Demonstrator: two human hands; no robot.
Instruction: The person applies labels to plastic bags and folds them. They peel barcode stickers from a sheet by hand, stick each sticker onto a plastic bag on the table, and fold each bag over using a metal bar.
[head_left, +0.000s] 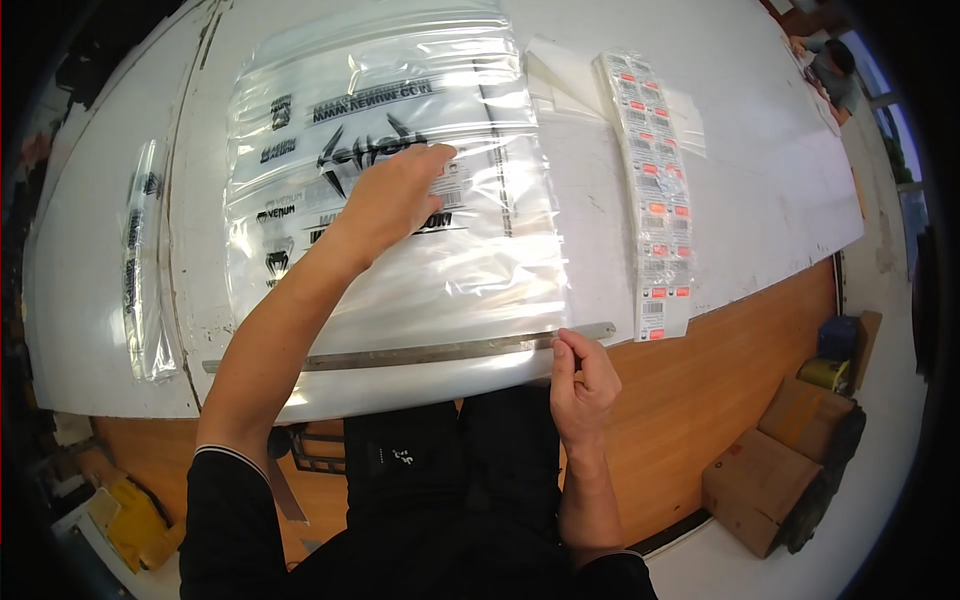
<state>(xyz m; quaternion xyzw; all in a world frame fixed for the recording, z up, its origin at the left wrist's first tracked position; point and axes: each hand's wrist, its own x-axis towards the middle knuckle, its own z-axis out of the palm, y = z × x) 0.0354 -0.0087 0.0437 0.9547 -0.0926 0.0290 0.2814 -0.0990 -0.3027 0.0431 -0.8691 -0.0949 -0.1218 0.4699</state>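
The bag stack (pixel 480 280) is clear plastic, glossy and creased. The long strip (pixel 430 352) across its near edge appears metal, dull and worn. Left of the stack, the narrow bundle (pixel 140 280) is shiny, wrinkled plastic. Right of it, the label strips (pixel 655 210) look paper-like with a slight sheen. The tabletop (pixel 770 200) beneath is smooth, lightly scuffed.

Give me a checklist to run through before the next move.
1. Left hand over the printed bags, at the barcode label: ok.
2. Whole label visible: not ok, the left hand partly hides it.
3. Label stuck down: cannot tell.
4. Metal strip crosswise at the bags' near end: ok.
5. Right hand by the bags' near right corner: ok; whether it grips the plastic, cannot tell.
6. Label sheets right of the bags, apart: ok.
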